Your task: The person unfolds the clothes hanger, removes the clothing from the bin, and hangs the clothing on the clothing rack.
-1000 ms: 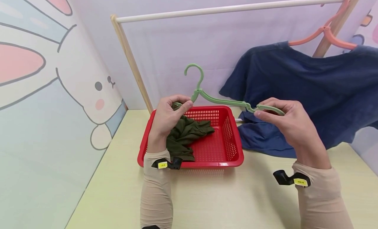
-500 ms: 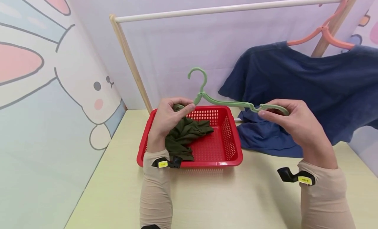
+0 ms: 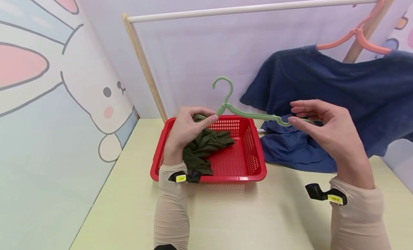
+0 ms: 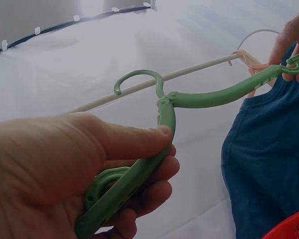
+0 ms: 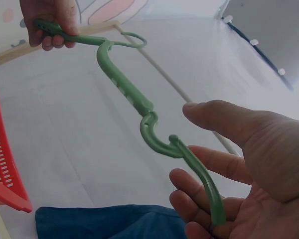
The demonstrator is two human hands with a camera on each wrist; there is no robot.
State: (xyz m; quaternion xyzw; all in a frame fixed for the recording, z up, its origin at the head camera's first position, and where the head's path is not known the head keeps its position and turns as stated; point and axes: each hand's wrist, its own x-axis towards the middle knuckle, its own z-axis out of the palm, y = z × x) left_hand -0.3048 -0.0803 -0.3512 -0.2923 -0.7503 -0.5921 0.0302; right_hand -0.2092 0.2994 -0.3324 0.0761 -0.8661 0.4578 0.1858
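Observation:
A green folding hanger point(image 3: 255, 116) is held up over the basket, its hook upward. One arm of it is folded into my left hand point(image 3: 185, 130), which grips it between thumb and curled fingers, clear in the left wrist view. The other arm stretches right, with its hinged end piece swung out. My right hand point(image 3: 333, 130) is around that end: in the right wrist view the end piece point(image 5: 204, 184) lies against loosely bent fingers, while the thumb point(image 5: 214, 117) stands apart from it.
Below stands a red basket point(image 3: 232, 178) with a dark green garment point(image 3: 209, 146) inside. Behind is a rack with a white rail point(image 3: 226, 10). A navy T-shirt point(image 3: 306, 81) hangs at right on a pink hanger point(image 3: 337, 42), its lower part reaching the table point(image 3: 235, 217).
The hanger has shifted slightly right and down with the left hand. The right hand has moved a little right, and its fingers have lifted and spread away from the thumb.

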